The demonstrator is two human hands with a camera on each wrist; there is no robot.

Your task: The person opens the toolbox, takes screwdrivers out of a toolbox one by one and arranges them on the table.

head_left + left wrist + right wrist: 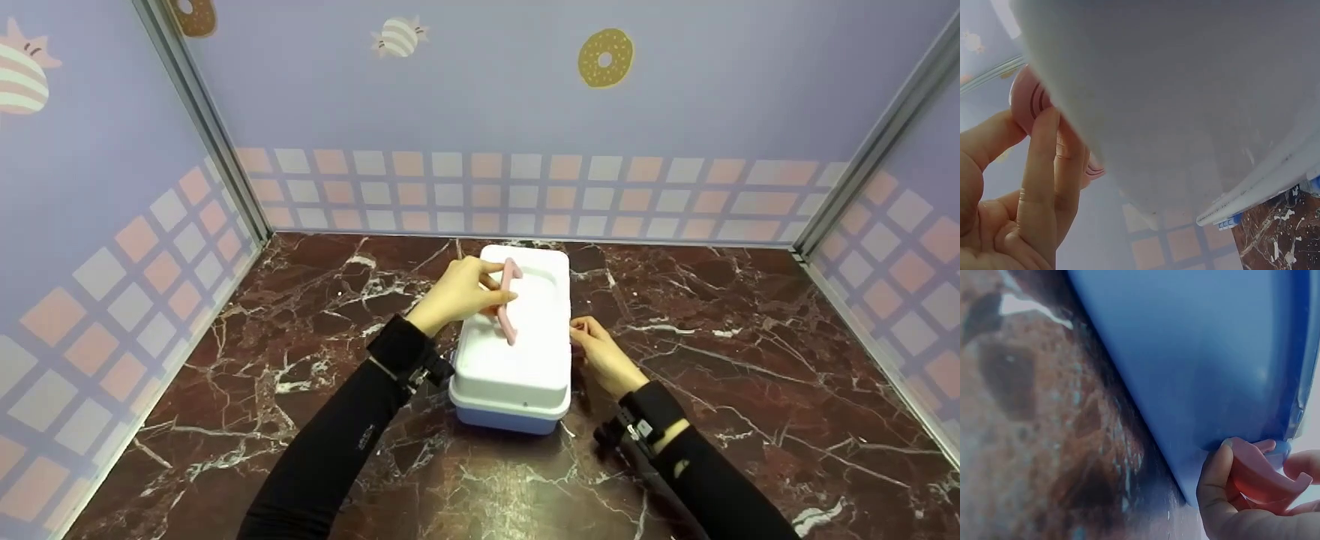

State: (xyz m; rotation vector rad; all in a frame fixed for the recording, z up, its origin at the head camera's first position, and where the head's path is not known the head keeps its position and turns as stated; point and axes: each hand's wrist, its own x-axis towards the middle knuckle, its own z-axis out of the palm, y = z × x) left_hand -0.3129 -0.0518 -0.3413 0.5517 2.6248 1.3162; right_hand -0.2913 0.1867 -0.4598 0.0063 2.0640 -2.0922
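A lidded storage box stands on the table, its long side running away from me. Its lid [517, 367] is white and its lower part [506, 420] is blue. My left hand [460, 294] holds the pink carry handle [506, 328] on top of the lid, fingers and thumb around it. On the box's right side, my right hand [606, 354] grips a pink latch [1264, 475] between thumb and fingers. In the right wrist view the latch stands tilted away from the blue wall [1185, 354]. The lid sits on the base.
The tabletop [735, 360] is dark red marble with white veins. Lilac panels with pink and white checks surround it on the left, back [487, 112] and right, joined by metal corner posts [217, 142].
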